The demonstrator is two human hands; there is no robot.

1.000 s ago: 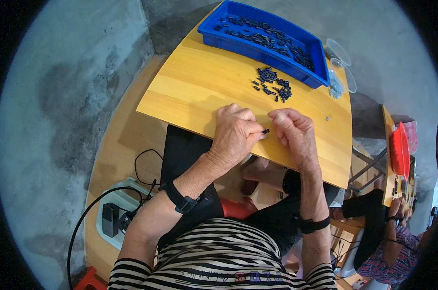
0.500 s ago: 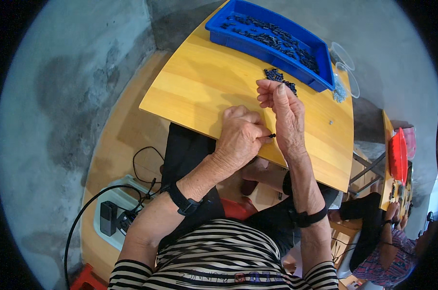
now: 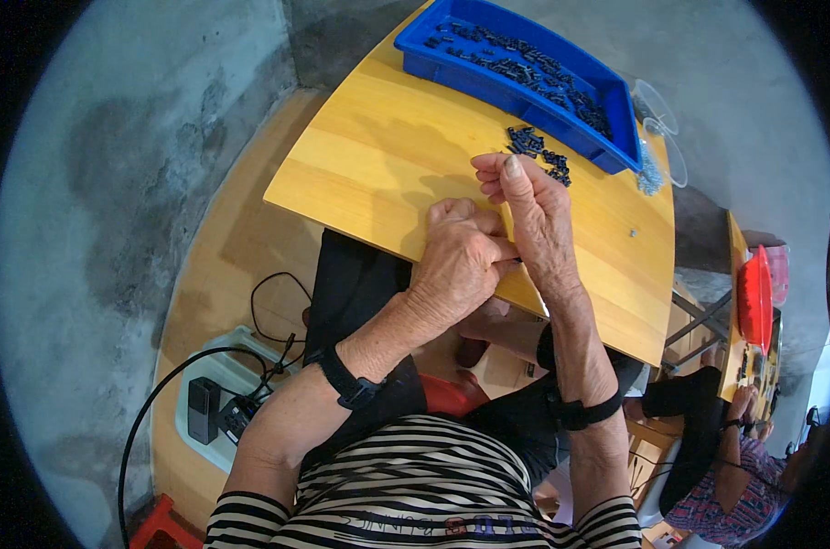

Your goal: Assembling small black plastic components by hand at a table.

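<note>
At the near edge of the yellow wooden table (image 3: 369,156), my left hand (image 3: 461,256) is closed, thumb and forefinger pinching a small black part whose tip barely shows beside my right palm. Close against it, my right hand (image 3: 541,220) is raised with the thumb up and the fingers curled in. Whatever those fingers hold is hidden. Just beyond the right fingertips lies a loose pile of small black parts (image 3: 526,142). Behind that stands a blue plastic tray (image 3: 516,94) with many similar black pieces spread over its bottom.
Clear plastic containers (image 3: 677,165) and a heap of tiny pale pieces (image 3: 649,176) sit by the tray's right end. One tiny piece (image 3: 633,233) lies alone at right. Cables and a black box (image 3: 203,409) rest on a pale stool at left. Another person (image 3: 731,485) works far right by a red basin (image 3: 755,297).
My right hand has shifted slightly left, its wrist nearer my left fingertips. The black part, plainly visible before, is now mostly covered. The view has moved a little.
</note>
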